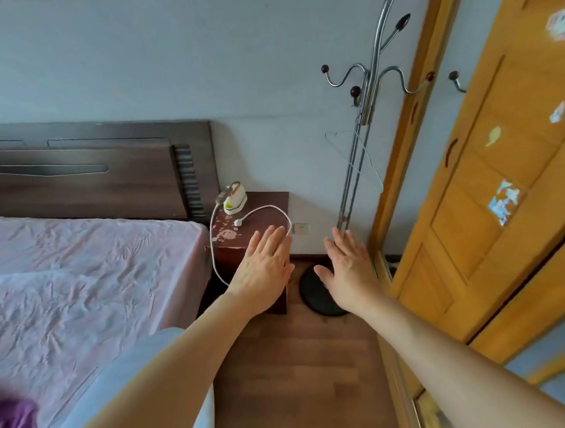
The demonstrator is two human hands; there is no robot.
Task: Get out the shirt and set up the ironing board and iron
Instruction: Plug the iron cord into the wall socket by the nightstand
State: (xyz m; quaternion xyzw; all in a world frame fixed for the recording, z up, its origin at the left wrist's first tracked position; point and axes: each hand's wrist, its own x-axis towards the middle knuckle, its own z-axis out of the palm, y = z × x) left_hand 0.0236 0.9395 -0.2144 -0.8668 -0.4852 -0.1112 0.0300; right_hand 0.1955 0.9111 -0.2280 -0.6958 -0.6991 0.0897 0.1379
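purple cloth (12,426) lower left: blurred, cut by frame edge. coat stand (371,90) top cropped, base partly behind right hand (350,272).

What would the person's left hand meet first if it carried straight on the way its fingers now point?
Probably the white cord looped on the nightstand: the left hand, open and flat, points up-right at that loop. Depth is unclear, so it may pass above the cord towards the wall.

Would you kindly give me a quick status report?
Both hands open, empty: left, right. Iron upright on nightstand, plug loose. No shirt or board seen. Path clear.
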